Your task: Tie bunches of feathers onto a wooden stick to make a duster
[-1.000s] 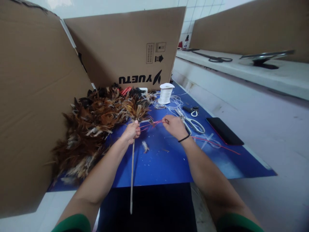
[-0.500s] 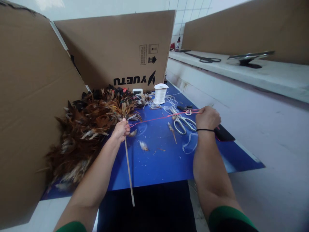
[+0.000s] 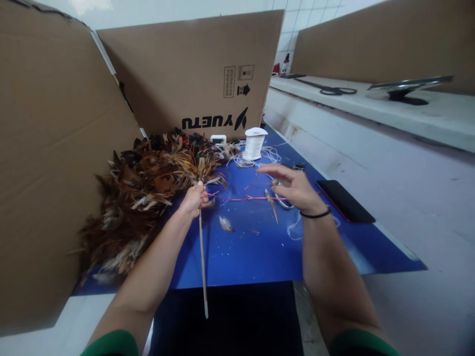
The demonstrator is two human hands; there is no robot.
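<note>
Two bare hands are working apart above a blue tabletop. The left hand is clamping a wooden stick just below its feather bunch, the stick slanting past the near edge. Red string is stretching from that grip toward the right hand, which is hovering with thumb and fingers parted; whether it's touching the string, I cannot tell. Brown feathers are lying heaped at left, beside cardboard panels, one showing upside-down YUETU lettering. A white spool is standing toward the back, and a black smartphone is lying by the right edge. Over at right, a pale ledge is carrying black scissors, while white tiles are showing behind.
</note>
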